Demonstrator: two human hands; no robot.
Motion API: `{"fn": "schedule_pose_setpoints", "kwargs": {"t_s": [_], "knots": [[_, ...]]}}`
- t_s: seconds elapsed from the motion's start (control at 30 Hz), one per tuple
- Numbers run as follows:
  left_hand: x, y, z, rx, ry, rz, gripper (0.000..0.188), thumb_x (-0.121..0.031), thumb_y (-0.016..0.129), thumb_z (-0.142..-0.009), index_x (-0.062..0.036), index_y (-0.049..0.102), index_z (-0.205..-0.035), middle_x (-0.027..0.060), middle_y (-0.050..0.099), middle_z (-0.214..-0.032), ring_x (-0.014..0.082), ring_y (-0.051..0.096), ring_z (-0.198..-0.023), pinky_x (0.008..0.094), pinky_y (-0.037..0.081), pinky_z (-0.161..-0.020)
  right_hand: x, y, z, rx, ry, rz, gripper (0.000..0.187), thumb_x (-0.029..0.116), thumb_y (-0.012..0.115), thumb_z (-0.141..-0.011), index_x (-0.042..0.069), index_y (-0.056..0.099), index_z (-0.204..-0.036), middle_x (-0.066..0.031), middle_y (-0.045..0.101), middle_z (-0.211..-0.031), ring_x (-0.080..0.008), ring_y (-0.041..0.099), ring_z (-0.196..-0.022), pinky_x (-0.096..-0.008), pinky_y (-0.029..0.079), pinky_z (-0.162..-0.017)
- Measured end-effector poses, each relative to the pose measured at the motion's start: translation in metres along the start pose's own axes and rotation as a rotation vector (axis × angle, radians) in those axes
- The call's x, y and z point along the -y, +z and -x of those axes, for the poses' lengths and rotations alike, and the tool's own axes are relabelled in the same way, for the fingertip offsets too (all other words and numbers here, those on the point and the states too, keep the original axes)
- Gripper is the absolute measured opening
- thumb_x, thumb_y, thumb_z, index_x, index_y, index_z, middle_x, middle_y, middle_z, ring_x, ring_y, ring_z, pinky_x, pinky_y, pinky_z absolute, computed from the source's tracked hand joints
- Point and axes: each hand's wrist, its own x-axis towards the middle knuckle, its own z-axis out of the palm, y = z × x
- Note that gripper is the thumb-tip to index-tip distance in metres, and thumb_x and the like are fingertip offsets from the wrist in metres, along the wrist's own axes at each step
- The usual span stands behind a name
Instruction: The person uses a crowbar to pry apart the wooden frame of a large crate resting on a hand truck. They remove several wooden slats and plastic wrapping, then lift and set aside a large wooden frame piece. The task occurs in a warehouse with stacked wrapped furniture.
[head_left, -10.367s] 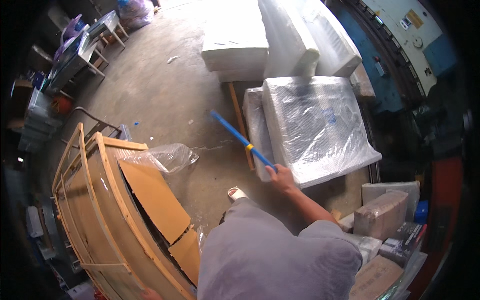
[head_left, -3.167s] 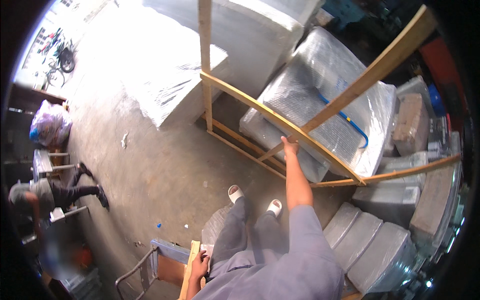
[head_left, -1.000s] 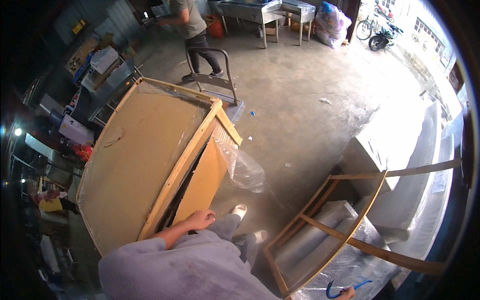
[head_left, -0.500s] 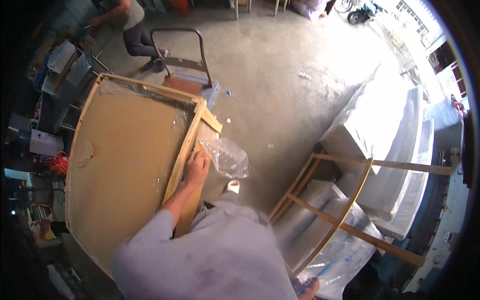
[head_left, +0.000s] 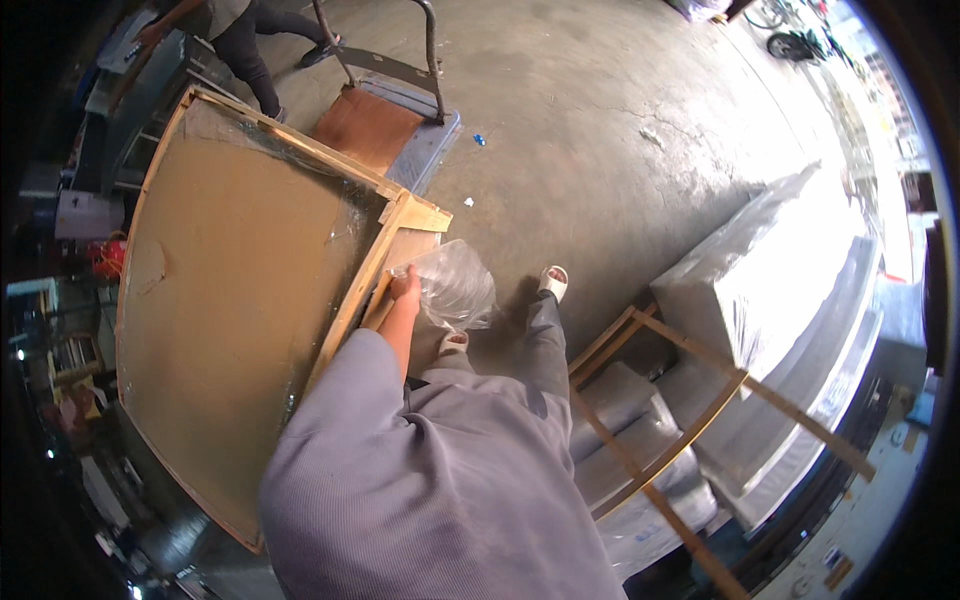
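Under my left side stands a large wooden frame point(head_left: 358, 292) with a tan board panel point(head_left: 240, 290) set in it. My left hand point(head_left: 404, 286) is beside the frame's right rail, with its fingers closed on the edge of a crumpled clear plastic sheet point(head_left: 458, 288). The sheet hangs over the floor by the frame's corner. My right hand is out of view, its arm hidden behind my grey-purple shirt.
A platform trolley point(head_left: 425, 150) with a brown board stands past the frame; a person point(head_left: 240, 40) walks beyond it. To my right are an open wooden frame point(head_left: 690, 430) and plastic-wrapped pale blocks point(head_left: 740, 290). Small scraps point(head_left: 479, 140) lie on the concrete floor.
My left hand has moved from the frame's rail onto the plastic sheet. My right hand, earlier at the lower edge, has left view. My right foot has come into view, stepping ahead.
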Motion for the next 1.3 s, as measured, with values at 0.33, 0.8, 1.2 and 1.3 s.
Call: {"fn": "schedule_pose_setpoints", "kwargs": {"t_s": [0.33, 0.8, 1.2, 1.3], "knots": [[0.016, 0.04, 0.079, -0.346, -0.097, -0.277, 0.064, -0.051, 0.054, -0.096, 0.0053, 0.061, -0.126, 0.0286, 0.062, -0.127, 0.0434, 0.058, -0.121, 0.0482, 0.047, -0.102, 0.377, -0.113, -0.181, -0.276, -0.648, 0.425, 0.045, 0.034, 0.054, -0.1, -0.007, 0.066, -0.088, -0.0216, 0.059, -0.066, -0.0278, 0.051, -0.062, -0.0443, 0.044, -0.063], [-0.341, -0.036, 0.31, -0.245, 1.266, -0.314, 0.067, -0.033, 0.078, -0.078, -0.0079, 0.055, -0.136, 0.0135, 0.058, -0.125, 0.0324, 0.053, -0.124, 0.0494, 0.037, -0.111, 0.818, -0.011, 0.002, 0.322, -1.97, 1.265, 0.017, 0.025, 0.073, -0.091, 0.011, 0.07, -0.099, -0.0109, 0.068, -0.08, -0.0316, 0.066, -0.067, -0.0418, 0.05, -0.058], [-0.374, -0.072, 0.197, -0.714, 0.936, 0.253, 0.018, -0.027, 0.078, -0.07, -0.0185, 0.064, -0.079, 0.0011, 0.063, -0.07, 0.0226, 0.066, -0.069, 0.0396, 0.051, -0.064, 0.999, 0.081, 0.139, 0.064, -3.317, 0.275, 0.03, 0.026, 0.069, -0.093, 0.0, 0.067, -0.109, -0.015, 0.067, -0.099, -0.0286, 0.067, -0.093, -0.0417, 0.052, -0.085], [-0.372, -0.081, 0.183, -0.835, 0.873, 0.297, 0.018, -0.025, 0.078, -0.067, -0.0186, 0.065, -0.078, 0.0011, 0.064, -0.07, 0.0231, 0.066, -0.068, 0.0395, 0.051, -0.063, 1.054, 0.09, 0.149, -0.733, -3.082, -0.167, 0.042, 0.032, 0.054, -0.1, 0.001, 0.056, -0.128, -0.0165, 0.064, -0.121, -0.0304, 0.065, -0.107, -0.0455, 0.052, -0.098]]}}
